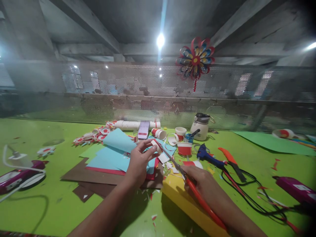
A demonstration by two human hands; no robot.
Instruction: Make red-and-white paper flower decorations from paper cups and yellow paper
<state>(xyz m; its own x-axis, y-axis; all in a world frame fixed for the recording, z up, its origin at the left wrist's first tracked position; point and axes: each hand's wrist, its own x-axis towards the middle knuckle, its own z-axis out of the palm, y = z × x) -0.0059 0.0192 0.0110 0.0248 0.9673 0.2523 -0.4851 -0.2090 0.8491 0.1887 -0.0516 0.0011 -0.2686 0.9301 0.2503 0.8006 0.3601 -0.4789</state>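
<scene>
Pinched between the fingers of my left hand [140,161] is a small white and red paper piece [157,146]. My right hand [201,181] is wrapped round the red handles of a pair of scissors [197,194], whose blades point up and left and reach the paper piece. Blue paper sheets [108,159] lie under and beside my left hand, over red and brown sheets [93,176]. Below my right hand is a yellow block [176,194]. Paper scraps are scattered between my hands.
Paper cups [184,148], a phone [143,130] and a lidded jug [199,128] stand or lie behind. At the right are a blue glue gun [209,157], an orange-handled knife [228,156] and black cables. Purple power strips lie at both sides. A paper flower [196,60] hangs above.
</scene>
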